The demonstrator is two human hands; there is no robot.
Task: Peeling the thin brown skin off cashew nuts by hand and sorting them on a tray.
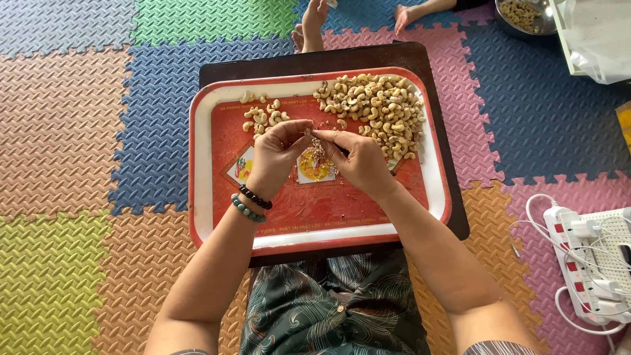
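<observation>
A red tray [217,217] with a white rim rests on a dark board over my lap. A big heap of pale cashew nuts [374,108] fills its far right part, and a small group of cashews [263,118] lies at the far left. My left hand [276,154] and my right hand [358,161] meet over the tray's middle, fingertips pinched together on one small cashew nut [307,133]. Brown skin flakes [319,158] lie on the tray under them. Two bead bracelets [250,202] circle my left wrist.
Colourful foam floor mats [79,131] surround the tray. Another person's feet [312,23] show at the top. A metal bowl of nuts [522,14] stands at the top right. A white power strip with cables [585,263] lies at the right.
</observation>
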